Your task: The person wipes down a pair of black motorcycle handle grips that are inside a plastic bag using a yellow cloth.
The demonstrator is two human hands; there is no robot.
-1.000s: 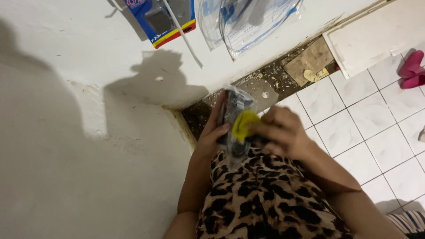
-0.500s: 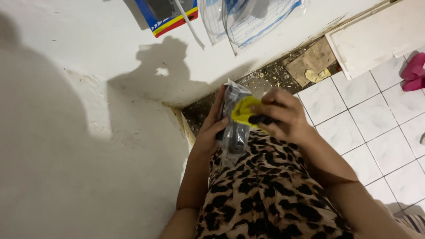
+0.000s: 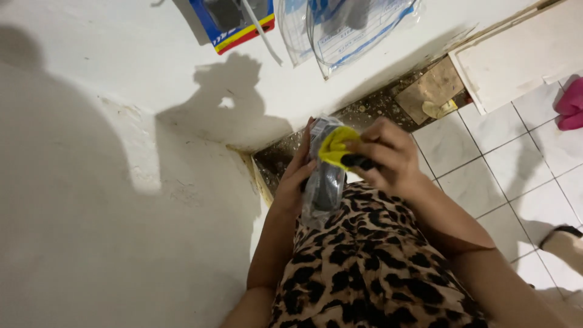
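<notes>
My left hand [image 3: 299, 176] holds a clear plastic packet [image 3: 323, 182] with a dark object inside, just above my leopard-print clothing [image 3: 370, 267]. My right hand [image 3: 388, 157] grips a yellow and black piece [image 3: 337, 148] at the packet's top end, fingers curled around it. What the dark object is cannot be made out through the plastic.
White walls meet in a corner at the left. A blue, red and yellow package [image 3: 234, 21] and clear plastic bags [image 3: 349, 30] hang on the wall above. White floor tiles [image 3: 486, 158] lie to the right, with a dirty strip [image 3: 370, 112], a white panel [image 3: 516, 54] and something pink [image 3: 571, 106].
The view has shifted slightly. My right hand has moved up to the yellow piece at the packet's top; both hands stay on the packet.
</notes>
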